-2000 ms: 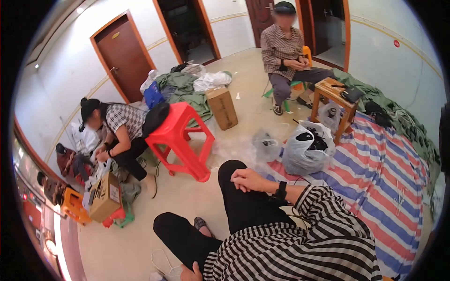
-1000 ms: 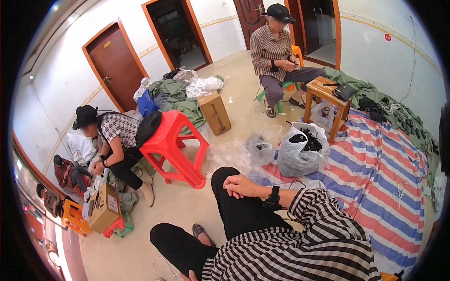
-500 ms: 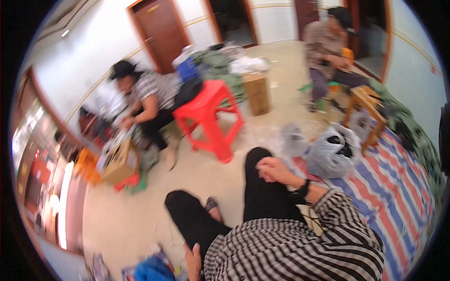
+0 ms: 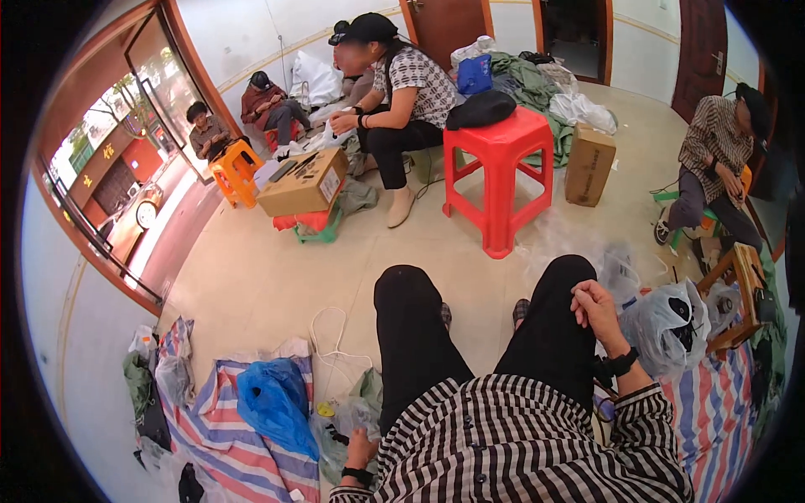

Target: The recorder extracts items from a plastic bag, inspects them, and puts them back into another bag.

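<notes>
My right hand (image 4: 594,308) rests by my right knee (image 4: 553,323), its fingers curled; whatever they hold, if anything, is hidden. Down beside my left thigh, my left hand (image 4: 360,451) is closed next to a clear plastic bag (image 4: 331,457), with small black pieces close to its fingers. Its grip is too small to make out. Left of that lies a crumpled blue plastic bag (image 4: 272,402) on a striped sheet (image 4: 222,453). A translucent bag (image 4: 667,335) with black items inside stands to the right of my right hand.
A red stool (image 4: 496,138) with a black cap on it stands ahead, beside a cardboard box (image 4: 590,163). Several people sit working; one (image 4: 411,109) is by a carton (image 4: 302,180) used as a tabletop. A white cord (image 4: 331,339) lies on the floor. A wooden stool (image 4: 736,289) stands at right.
The head view has swung left, bringing the doorway and more seated people into sight. My right hand stays at the knee; my left hand shows beside the plastic bags, its fingers now curled.
</notes>
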Demonstrator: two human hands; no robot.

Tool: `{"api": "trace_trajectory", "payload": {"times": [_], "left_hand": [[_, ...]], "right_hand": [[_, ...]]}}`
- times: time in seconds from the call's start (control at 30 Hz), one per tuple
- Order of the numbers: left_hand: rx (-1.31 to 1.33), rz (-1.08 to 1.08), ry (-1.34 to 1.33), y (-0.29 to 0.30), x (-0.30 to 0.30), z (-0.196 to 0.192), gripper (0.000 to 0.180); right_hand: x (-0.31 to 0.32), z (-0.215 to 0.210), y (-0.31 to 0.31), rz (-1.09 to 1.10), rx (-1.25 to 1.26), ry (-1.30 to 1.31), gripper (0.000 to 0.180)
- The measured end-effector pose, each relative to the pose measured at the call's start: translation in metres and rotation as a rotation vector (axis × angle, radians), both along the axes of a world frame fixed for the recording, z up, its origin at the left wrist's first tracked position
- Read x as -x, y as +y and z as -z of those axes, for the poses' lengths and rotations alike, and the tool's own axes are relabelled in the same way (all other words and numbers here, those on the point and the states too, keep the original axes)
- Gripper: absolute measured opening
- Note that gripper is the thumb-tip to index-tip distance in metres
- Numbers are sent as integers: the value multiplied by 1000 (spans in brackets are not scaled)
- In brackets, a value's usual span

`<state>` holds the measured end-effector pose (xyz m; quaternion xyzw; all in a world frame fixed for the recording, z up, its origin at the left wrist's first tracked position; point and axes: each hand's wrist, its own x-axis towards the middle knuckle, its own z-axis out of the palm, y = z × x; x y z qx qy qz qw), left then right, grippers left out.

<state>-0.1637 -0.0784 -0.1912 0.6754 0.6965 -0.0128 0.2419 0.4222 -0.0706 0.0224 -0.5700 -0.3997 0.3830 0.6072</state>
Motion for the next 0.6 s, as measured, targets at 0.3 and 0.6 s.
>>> {"api": "trace_trajectory", "payload": {"times": [0.3, 0.6], "left_hand": [[-78, 84, -154, -10, -51, 40, 47], [-143, 193, -257, 67, -107, 43, 44]], "right_hand": [[-3, 0, 2, 13, 41, -19, 11], [0, 0, 1, 4, 47, -45, 11]]}}
